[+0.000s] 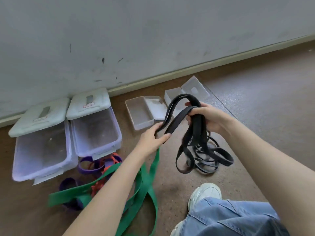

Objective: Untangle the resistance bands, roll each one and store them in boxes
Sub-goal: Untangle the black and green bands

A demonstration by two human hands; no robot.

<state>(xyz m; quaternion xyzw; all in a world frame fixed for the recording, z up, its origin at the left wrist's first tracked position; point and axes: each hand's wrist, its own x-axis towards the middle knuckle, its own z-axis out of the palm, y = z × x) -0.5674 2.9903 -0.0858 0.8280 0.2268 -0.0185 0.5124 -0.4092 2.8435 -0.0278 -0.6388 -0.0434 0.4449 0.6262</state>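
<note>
Black bands (196, 133) clamped in your left hand (154, 137) and right hand (207, 116); pulling toward nine o'clock may tighten the dangling knot.

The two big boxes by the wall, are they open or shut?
Open. The big boxes have white lids tipped back against the wall.

Brown floor (255, 92), four open boxes (95, 132), green (144, 184), purple (88, 167), perhaps orange bands

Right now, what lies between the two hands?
In the head view, a stretch of black band spans from left hand to right hand; both grip it.
</note>
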